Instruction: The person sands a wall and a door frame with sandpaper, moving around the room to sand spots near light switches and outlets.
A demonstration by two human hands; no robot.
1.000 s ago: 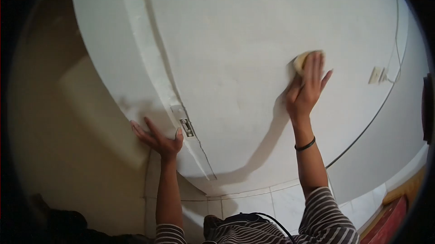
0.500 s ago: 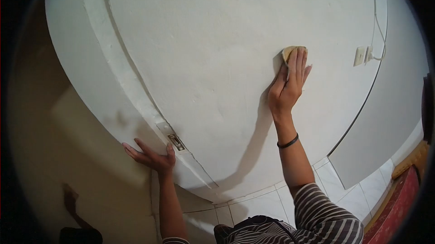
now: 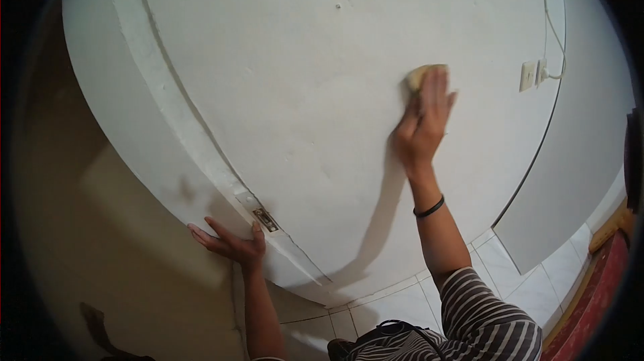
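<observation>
With 12 o'clock up the wall and 6 down at the person, I see a yellow pad [image 3: 417, 79] flat on the white wall [image 3: 288, 106], just at 12 o'clock from the palm of the right hand [image 3: 424, 119]. The grip there is clamped: the long fingers lie close together over the pad and press it to the wall. The bit I can see seems to have its long side leaning to about 2 o'clock, but the fingers hide the rest. The right hand is the near one. The left hand [image 3: 235, 244] is well apart, at 8 o'clock from it, by the wall's edge. Its fingers are spread and hold nothing. A small metal plate [image 3: 264, 219] sits just beside its thumb, and a white socket [image 3: 526, 77] is at about 2 o'clock from the right hand
</observation>
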